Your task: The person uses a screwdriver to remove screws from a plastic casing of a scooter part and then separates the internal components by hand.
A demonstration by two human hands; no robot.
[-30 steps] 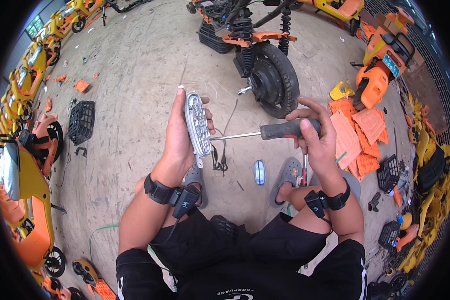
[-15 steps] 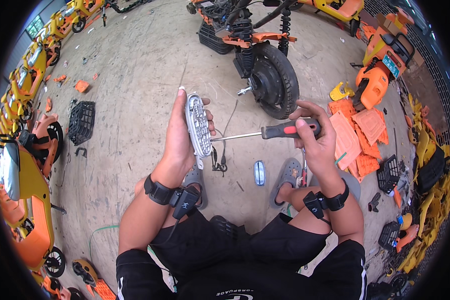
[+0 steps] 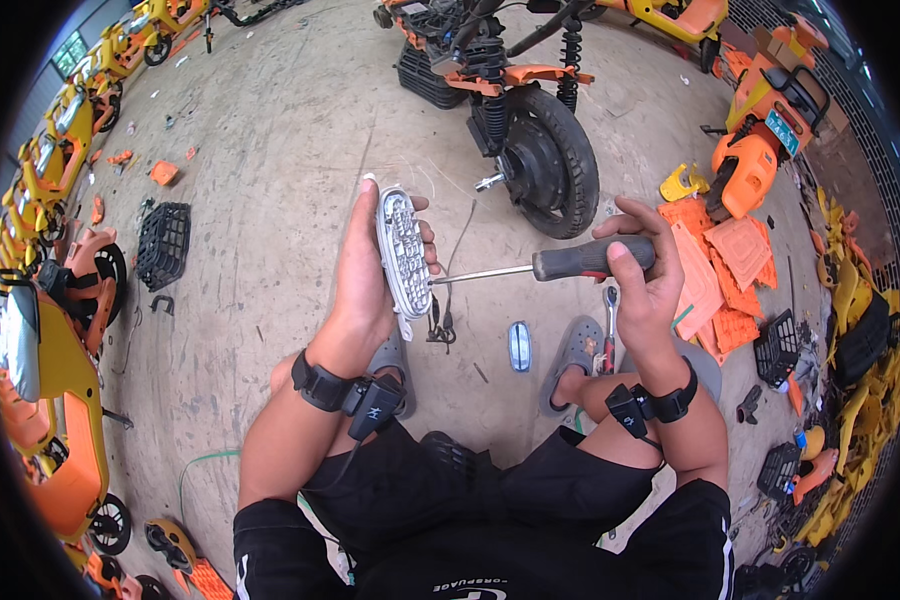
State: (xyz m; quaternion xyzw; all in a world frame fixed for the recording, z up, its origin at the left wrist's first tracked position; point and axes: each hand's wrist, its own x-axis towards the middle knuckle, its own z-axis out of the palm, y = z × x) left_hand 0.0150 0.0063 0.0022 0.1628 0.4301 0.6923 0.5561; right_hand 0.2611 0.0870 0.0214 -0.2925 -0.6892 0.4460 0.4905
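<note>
My left hand (image 3: 358,275) is closed round an oval, silvery lamp housing (image 3: 403,255), tilted nearly upright with its ribbed, bumpy face showing. A small tab sticks out at its lower end. My right hand (image 3: 652,300) grips a screwdriver (image 3: 580,262) by its black and red handle, thumb on the near side. The long steel shaft points left, and its tip meets or almost meets the housing's lower right edge. Whether the tip sits in a slot or screw is too small to tell. Below, a clear oval lens-like piece (image 3: 519,347) lies on the floor between my feet.
A ratchet wrench (image 3: 611,320) lies beside my right shoe, and a black cable (image 3: 444,325) near my left. Ahead stands a partly stripped scooter with a bare rear wheel (image 3: 555,160). Orange panels (image 3: 715,270) are piled at right; a black basket (image 3: 163,245) lies at left.
Both hands have shifted slightly right with the housing and screwdriver. The screwdriver handle has turned a little, and my right fingers have changed their hold. The wrench now shows more.
</note>
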